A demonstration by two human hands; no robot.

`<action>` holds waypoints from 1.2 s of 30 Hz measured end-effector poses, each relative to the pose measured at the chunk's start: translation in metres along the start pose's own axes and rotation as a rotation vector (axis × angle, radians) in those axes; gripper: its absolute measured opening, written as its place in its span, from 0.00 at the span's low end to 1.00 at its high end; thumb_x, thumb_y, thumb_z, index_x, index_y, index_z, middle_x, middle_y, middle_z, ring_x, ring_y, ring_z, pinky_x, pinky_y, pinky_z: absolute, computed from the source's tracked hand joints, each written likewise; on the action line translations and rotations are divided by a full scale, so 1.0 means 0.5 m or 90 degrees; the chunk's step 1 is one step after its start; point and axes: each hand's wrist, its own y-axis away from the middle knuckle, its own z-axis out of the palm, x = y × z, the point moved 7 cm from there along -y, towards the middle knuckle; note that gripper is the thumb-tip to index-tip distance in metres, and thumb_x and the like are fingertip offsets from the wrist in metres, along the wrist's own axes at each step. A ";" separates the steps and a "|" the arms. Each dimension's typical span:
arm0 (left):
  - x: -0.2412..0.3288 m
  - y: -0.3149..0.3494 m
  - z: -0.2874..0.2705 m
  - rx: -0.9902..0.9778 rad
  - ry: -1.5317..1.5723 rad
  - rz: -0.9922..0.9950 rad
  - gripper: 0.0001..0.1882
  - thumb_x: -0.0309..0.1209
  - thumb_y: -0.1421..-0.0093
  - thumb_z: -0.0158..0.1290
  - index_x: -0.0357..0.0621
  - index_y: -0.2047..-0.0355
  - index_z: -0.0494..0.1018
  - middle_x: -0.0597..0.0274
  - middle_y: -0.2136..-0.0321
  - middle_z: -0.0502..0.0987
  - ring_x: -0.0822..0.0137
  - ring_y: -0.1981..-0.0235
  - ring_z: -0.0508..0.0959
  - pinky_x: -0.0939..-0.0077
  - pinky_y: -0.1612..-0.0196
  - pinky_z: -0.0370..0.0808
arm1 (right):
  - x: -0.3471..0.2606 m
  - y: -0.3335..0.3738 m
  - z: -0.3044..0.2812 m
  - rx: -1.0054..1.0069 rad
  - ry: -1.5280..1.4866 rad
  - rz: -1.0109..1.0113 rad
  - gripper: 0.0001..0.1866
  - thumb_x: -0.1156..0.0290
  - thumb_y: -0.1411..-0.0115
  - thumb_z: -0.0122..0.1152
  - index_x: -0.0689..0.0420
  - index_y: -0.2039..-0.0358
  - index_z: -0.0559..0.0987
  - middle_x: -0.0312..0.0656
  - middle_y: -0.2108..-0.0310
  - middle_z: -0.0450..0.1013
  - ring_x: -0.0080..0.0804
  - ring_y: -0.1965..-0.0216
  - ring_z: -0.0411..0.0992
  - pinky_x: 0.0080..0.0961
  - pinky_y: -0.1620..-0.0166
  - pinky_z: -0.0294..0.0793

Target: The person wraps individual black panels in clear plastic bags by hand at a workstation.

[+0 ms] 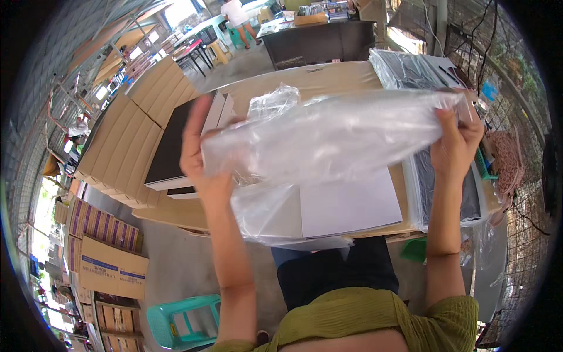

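A clear plastic bag [340,135] is stretched sideways above the table, its surface smeared by motion. My right hand [456,138] pinches its right end between thumb and fingers. At the other end, my left hand [202,158] has hold of the plastic, with one finger pointing up and the rest partly hidden by the film. Under the bag, a flat white board or sheet [352,205] lies at the table's near edge. More loose clear plastic [261,211] is spread beside it, and a crumpled piece [275,101] sits farther back.
Black and white boards [176,135] are stacked at the left, beside rows of brown cartons [126,141]. Plastic-wrapped dark sheets [419,182] lie along the right of the table [316,76]. A teal stool [182,322] stands on the floor; a person [236,14] stands far back.
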 end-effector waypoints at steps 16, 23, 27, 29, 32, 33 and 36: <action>-0.077 0.195 0.020 -0.144 -0.099 -0.322 0.45 0.20 0.48 0.56 0.35 0.33 0.45 0.49 0.49 0.73 0.61 0.60 0.79 0.70 0.60 0.76 | 0.119 0.110 0.042 -0.461 0.462 0.020 0.43 0.82 0.59 0.59 0.57 0.37 0.63 0.60 0.60 0.71 0.49 0.66 0.73 0.31 0.60 0.71; -0.108 0.462 -0.076 -0.335 -0.589 -0.506 0.39 0.17 0.48 0.47 0.52 0.35 0.56 0.42 0.66 0.79 0.45 0.70 0.79 0.56 0.64 0.73 | 0.166 0.367 -0.047 -0.512 0.515 0.274 0.37 0.87 0.56 0.51 0.49 0.42 0.71 0.55 0.73 0.73 0.52 0.73 0.73 0.38 0.67 0.73; -0.048 0.560 -0.112 -0.391 -0.591 -0.570 0.39 0.17 0.49 0.48 0.52 0.35 0.56 0.41 0.65 0.78 0.44 0.69 0.78 0.55 0.64 0.73 | 0.093 0.468 -0.076 -0.520 0.478 0.236 0.36 0.86 0.54 0.51 0.49 0.42 0.71 0.51 0.71 0.74 0.50 0.72 0.73 0.39 0.67 0.74; -0.015 0.600 -0.136 -0.385 -0.595 -0.534 0.39 0.18 0.48 0.48 0.53 0.34 0.55 0.42 0.69 0.78 0.44 0.72 0.78 0.56 0.67 0.73 | 0.067 0.508 -0.096 -0.542 0.484 0.285 0.35 0.85 0.53 0.52 0.48 0.42 0.71 0.48 0.73 0.73 0.47 0.74 0.72 0.37 0.68 0.74; 0.037 0.615 -0.133 -0.442 -0.644 -0.582 0.40 0.18 0.48 0.49 0.54 0.34 0.56 0.44 0.75 0.77 0.45 0.76 0.76 0.58 0.71 0.72 | 0.027 0.544 -0.132 -0.565 0.477 0.336 0.34 0.84 0.52 0.54 0.47 0.42 0.71 0.45 0.76 0.71 0.43 0.76 0.71 0.35 0.70 0.73; 0.056 0.615 -0.129 -0.470 -0.666 -0.613 0.40 0.18 0.48 0.49 0.54 0.34 0.56 0.45 0.77 0.76 0.46 0.78 0.76 0.58 0.73 0.71 | 0.016 0.550 -0.145 -0.571 0.473 0.347 0.34 0.83 0.52 0.55 0.46 0.42 0.71 0.44 0.77 0.70 0.41 0.77 0.70 0.35 0.70 0.73; 0.108 0.645 -0.140 -0.458 -0.657 -0.582 0.40 0.18 0.48 0.49 0.54 0.34 0.55 0.47 0.82 0.73 0.48 0.81 0.74 0.60 0.76 0.70 | 0.004 0.551 -0.159 -0.590 0.374 0.461 0.29 0.78 0.50 0.60 0.45 0.45 0.75 0.41 0.79 0.69 0.32 0.78 0.70 0.28 0.74 0.68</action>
